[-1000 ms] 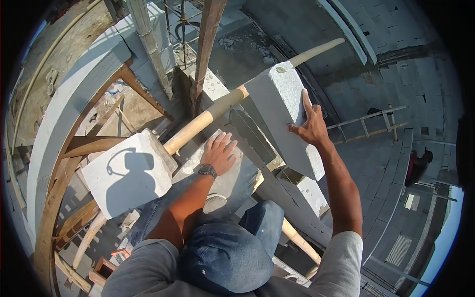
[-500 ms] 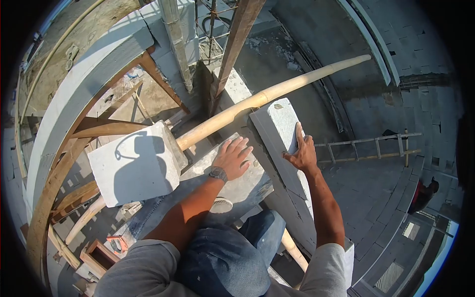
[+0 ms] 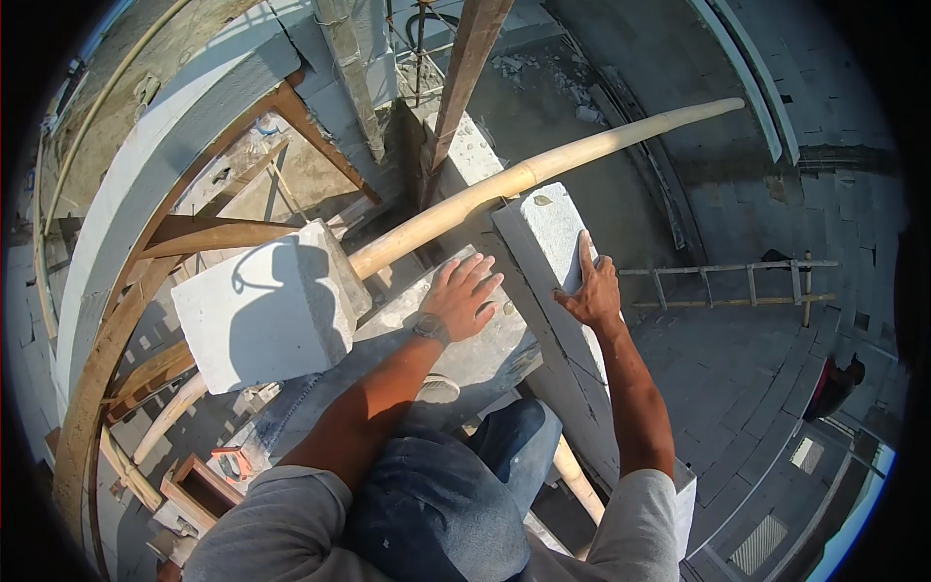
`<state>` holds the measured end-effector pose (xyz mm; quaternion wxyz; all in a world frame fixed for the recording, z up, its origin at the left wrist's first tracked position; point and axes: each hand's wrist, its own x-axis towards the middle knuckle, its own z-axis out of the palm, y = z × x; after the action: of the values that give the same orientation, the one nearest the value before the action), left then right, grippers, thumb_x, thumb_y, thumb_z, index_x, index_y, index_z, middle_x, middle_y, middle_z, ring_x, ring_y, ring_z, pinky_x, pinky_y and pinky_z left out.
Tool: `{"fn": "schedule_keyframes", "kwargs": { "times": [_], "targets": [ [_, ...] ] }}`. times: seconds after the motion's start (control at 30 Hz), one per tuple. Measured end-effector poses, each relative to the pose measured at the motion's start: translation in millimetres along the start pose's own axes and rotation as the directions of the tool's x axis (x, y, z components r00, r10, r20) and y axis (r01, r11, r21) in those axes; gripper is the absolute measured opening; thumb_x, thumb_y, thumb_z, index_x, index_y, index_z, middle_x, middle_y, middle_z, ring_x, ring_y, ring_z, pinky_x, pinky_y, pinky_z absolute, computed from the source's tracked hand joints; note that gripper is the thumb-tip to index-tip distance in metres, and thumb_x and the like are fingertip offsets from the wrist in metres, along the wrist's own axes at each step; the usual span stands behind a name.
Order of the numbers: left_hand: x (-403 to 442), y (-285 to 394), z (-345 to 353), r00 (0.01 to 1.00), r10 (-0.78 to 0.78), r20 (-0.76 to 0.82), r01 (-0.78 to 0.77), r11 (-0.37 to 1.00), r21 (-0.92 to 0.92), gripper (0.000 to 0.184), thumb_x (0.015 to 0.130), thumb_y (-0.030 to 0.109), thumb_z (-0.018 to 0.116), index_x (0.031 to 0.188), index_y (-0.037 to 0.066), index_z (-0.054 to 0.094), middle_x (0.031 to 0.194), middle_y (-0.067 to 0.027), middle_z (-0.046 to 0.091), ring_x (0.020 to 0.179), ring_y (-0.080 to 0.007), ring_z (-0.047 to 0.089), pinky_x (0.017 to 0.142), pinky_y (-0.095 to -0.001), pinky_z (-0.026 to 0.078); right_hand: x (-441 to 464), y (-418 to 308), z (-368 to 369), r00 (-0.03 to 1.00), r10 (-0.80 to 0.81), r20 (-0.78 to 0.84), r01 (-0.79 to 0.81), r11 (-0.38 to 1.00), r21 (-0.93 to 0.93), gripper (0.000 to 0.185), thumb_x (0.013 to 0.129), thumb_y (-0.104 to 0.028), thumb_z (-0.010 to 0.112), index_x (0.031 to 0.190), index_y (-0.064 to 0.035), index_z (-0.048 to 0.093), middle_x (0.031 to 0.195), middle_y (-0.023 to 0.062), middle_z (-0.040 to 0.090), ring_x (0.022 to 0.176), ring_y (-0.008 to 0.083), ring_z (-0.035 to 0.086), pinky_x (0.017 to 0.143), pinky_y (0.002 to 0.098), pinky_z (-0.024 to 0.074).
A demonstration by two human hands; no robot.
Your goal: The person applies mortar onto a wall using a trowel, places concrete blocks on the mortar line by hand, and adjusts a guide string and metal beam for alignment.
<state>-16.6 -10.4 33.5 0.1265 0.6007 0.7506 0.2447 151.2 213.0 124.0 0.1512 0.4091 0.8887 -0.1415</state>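
My left hand [image 3: 463, 299] lies over a pale concrete block surface [image 3: 485, 339], fingers spread, with a watch on the wrist. Nothing is held in it. My right hand [image 3: 593, 289] rests on the top of a long white block wall [image 3: 555, 223], thumb and fingers apart. A bamboo pole [image 3: 543, 170] crosses beyond both hands. To the left stands a large white block [image 3: 257, 320] with a head-shaped shadow on its face. Under my left forearm part of a shoe [image 3: 439, 388] shows.
A curved wall over a wooden frame [image 3: 145, 257] bends round the left side. A timber post [image 3: 465, 87] rises ahead. Far below on the right are a ladder [image 3: 727, 283] and a person [image 3: 836, 383]. An orange-and-grey tool [image 3: 233, 463] lies at lower left.
The view has shifted slightly. Both hands keep nearly the same places on the blocks, and the right fingers look a little more spread.
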Motion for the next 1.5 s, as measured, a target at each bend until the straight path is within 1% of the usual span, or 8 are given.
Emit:
{"fn": "schedule_keyframes", "kwargs": {
  "times": [0.57, 0.73, 0.87, 0.97, 1.1, 1.23, 1.37, 1.5],
  "targets": [
    [3.5, 3.0, -2.8, 1.000, 0.022, 0.011, -0.022, 0.999, 0.039, 0.054, 0.095, 0.043, 0.061, 0.144, 0.019, 0.057, 0.157, -0.0076, 0.044, 0.149, -0.0248, 0.034, 0.121, -0.0497, 0.023, -6.3, -4.1, 5.1, 1.000, 0.022, -0.019, -0.021, 0.999, 0.029, 0.129, 0.064, -0.033, 0.094, 0.166, -0.0221, 0.015, 0.124, 0.0272, 0.052, 0.115, 0.0425, 0.055, 0.102, 0.0511, 0.0455],
    [7.5, 7.0, -4.3, 0.998, 0.045, 0.032, -0.046, 0.999, 0.022, 0.055, 0.093, 0.037, 0.066, 0.144, 0.018, 0.057, 0.155, -0.0116, 0.046, 0.147, -0.0326, 0.036, 0.120, -0.0532, 0.023, -22.6, 29.0, 3.2, 1.000, 0.001, -0.025, 0.000, 0.998, 0.063, 0.133, 0.063, -0.064, 0.088, 0.165, -0.0189, 0.015, 0.148, 0.0344, 0.043, 0.137, 0.0484, 0.045, 0.114, 0.0532, 0.0393],
    [12.5, 7.0, 3.5, 0.996, 0.067, -0.067, -0.065, 0.997, 0.030, 0.056, 0.092, 0.039, 0.068, 0.141, 0.016, 0.058, 0.144, -0.0094, 0.055, 0.139, -0.0319, 0.043, 0.116, -0.0520, 0.025, -64.9, 88.6, 1.1, 0.991, 0.126, 0.045, -0.132, 0.975, 0.178, 0.134, 0.063, -0.079, 0.080, 0.164, -0.0144, 0.020, 0.143, 0.0330, 0.048, 0.135, 0.0476, 0.048, 0.113, 0.0517, 0.0416],
    [53.9, 7.0, 6.5, 0.970, -0.087, -0.228, 0.038, 0.976, -0.213, 0.064, 0.092, 0.043, 0.068, 0.143, 0.006, 0.053, 0.140, -0.0126, 0.056, 0.134, -0.0347, 0.045, 0.114, -0.0547, 0.026, -109.1, 121.1, 8.0, 0.982, 0.174, 0.068, -0.185, 0.960, 0.212, 0.135, 0.061, -0.081, 0.079, 0.163, -0.0103, 0.023, 0.135, 0.0335, 0.053, 0.129, 0.0500, 0.052, 0.111, 0.0525, 0.0437],
    [125.6, 1.5, -1.4, 0.934, -0.048, -0.355, 0.063, 0.998, 0.029, 0.073, 0.093, 0.049, 0.067, 0.146, 0.004, 0.047, 0.149, -0.0161, 0.049, 0.143, -0.0358, 0.036, 0.115, -0.0568, 0.024, -150.9, 128.0, 12.7, 0.975, 0.197, 0.107, -0.206, 0.975, 0.079, 0.136, 0.060, -0.070, 0.086, 0.164, -0.0115, 0.020, 0.131, 0.0276, 0.058, 0.129, 0.0443, 0.053, 0.116, 0.0524, 0.0366],
    [171.6, 7.8, -16.0, 0.995, -0.098, -0.013, 0.098, 0.971, 0.218, 0.083, 0.094, 0.066, 0.055, 0.147, 0.003, 0.049, 0.145, -0.0197, 0.054, 0.144, -0.0342, 0.039, 0.117, -0.0623, 0.017, -161.0, 131.8, 30.8, 0.970, 0.217, 0.106, -0.223, 0.973, 0.050, 0.140, 0.055, -0.056, 0.094, 0.164, -0.0127, 0.018, 0.135, 0.0265, 0.057, 0.131, 0.0437, 0.052, 0.120, 0.0539, 0.0306],
    [192.6, 18.3, -20.4, 0.935, -0.222, 0.276, 0.142, 0.948, 0.284, 0.090, 0.092, 0.072, 0.053, 0.149, 0.002, 0.048, 0.139, -0.0212, 0.060, 0.135, -0.0353, 0.052, 0.118, -0.0643, 0.013, -158.0, 136.5, 36.6, 0.969, 0.219, 0.112, -0.230, 0.969, 0.088, 0.131, 0.056, -0.042, 0.094, 0.161, -0.0092, 0.023, 0.134, 0.0268, 0.057, 0.130, 0.0448, 0.051, 0.120, 0.0530, 0.0312],
    [189.1, 16.4, -8.4, 0.954, -0.238, 0.180, 0.190, 0.950, 0.248, 0.088, 0.091, 0.069, 0.058, 0.150, 0.005, 0.048, 0.129, -0.0227, 0.063, 0.130, -0.0356, 0.055, 0.119, -0.0635, 0.014, -159.3, 137.1, 36.2, 0.972, 0.206, 0.116, -0.222, 0.963, 0.153, 0.121, 0.059, -0.034, 0.091, 0.157, -0.0036, 0.028, 0.134, 0.0295, 0.055, 0.128, 0.0459, 0.051, 0.116, 0.0480, 0.0370]
  ]
}}
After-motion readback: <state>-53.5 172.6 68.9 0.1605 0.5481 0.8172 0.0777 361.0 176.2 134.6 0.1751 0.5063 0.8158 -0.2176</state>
